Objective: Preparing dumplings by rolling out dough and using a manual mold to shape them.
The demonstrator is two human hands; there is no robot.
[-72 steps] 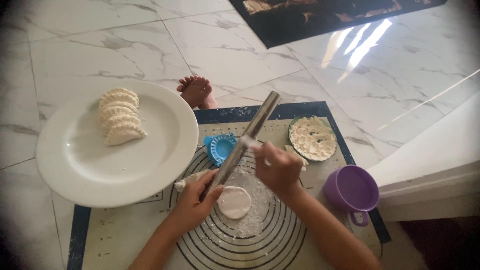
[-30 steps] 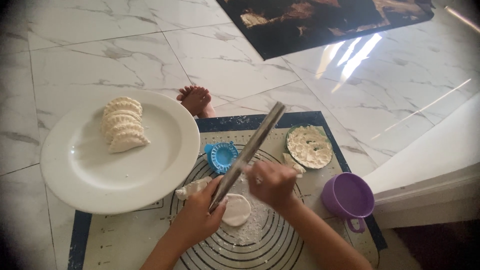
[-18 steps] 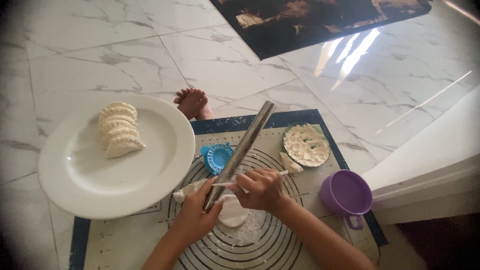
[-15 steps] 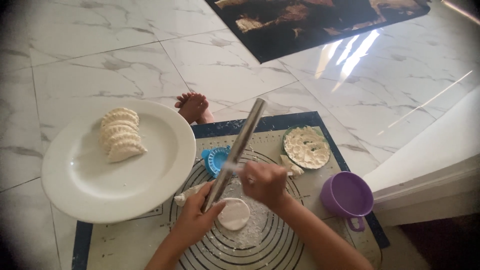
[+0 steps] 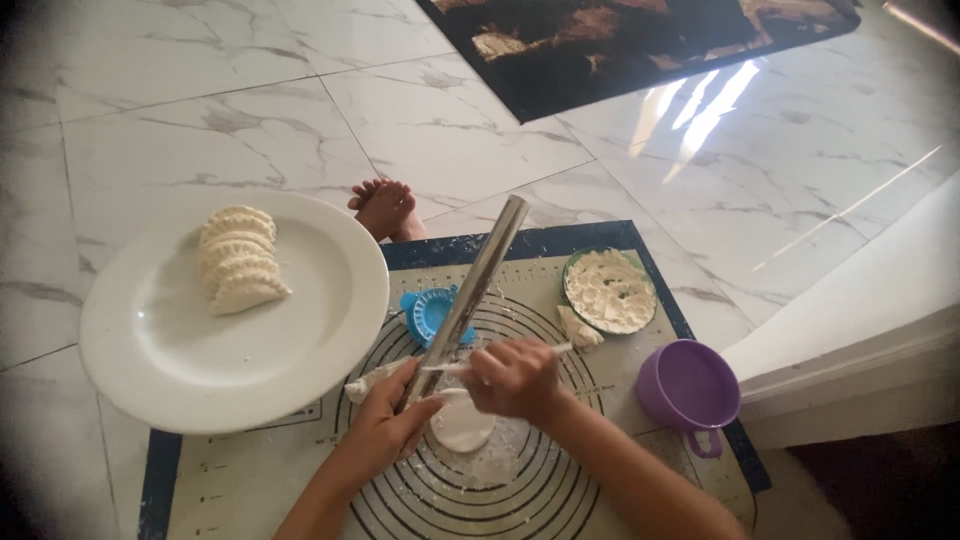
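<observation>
Both forearms reach up from the lower edge. The left hand [image 5: 385, 430] and right hand [image 5: 515, 378] — fingers curled shut — grip the metal rolling pin [image 5: 465, 300], angled over the dough disc [image 5: 462, 425] on the mat [image 5: 250, 480].

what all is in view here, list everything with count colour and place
plate: 1, white, left, partly over the mat
dumplings: a row, pale, on the plate's far left
mat: 1, cream with dark rings and blue edge, on the floor
rolling pin: 1, metal, slanting across the mat
dough disc: 1, white, on the rings
press: 1, blue, behind the pin
flour dish: 1, green rim, mat's far right
cup: 1, purple, mat's right edge
rug: 1, dark, top
foot: 1, bare, beyond the mat
left hand: grip on the pin
right hand: holds a thin white stick
</observation>
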